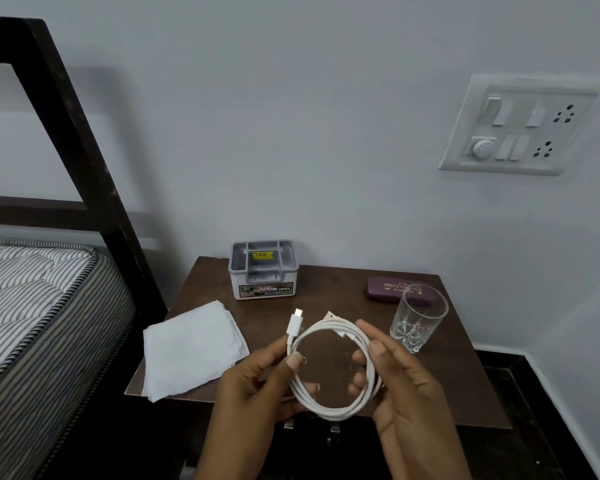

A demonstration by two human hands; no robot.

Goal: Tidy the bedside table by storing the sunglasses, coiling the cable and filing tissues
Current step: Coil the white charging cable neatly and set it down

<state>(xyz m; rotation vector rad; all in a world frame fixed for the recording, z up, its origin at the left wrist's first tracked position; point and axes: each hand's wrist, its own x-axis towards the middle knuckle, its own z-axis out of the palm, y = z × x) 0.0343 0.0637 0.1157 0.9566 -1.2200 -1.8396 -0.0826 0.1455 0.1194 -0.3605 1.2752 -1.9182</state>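
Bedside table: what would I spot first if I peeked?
A white cable, looped into a ring, held by the left hand and right hand above the front edge of the table. Next, the clear glass standing on the right and white tissues lying on the left.

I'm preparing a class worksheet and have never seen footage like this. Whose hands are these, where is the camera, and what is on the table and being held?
There is no machine here. A person wears one wide-angle camera on the head, looking forward and down, so you see their own two hands. The left hand and right hand together hold a white cable wound into a loop above a dark wooden bedside table. On the table lie folded white tissues at the left, a grey plastic box at the back, and a closed purple glasses case and an empty drinking glass at the right. A striped mattress is to the left, and a switch panel is on the wall.
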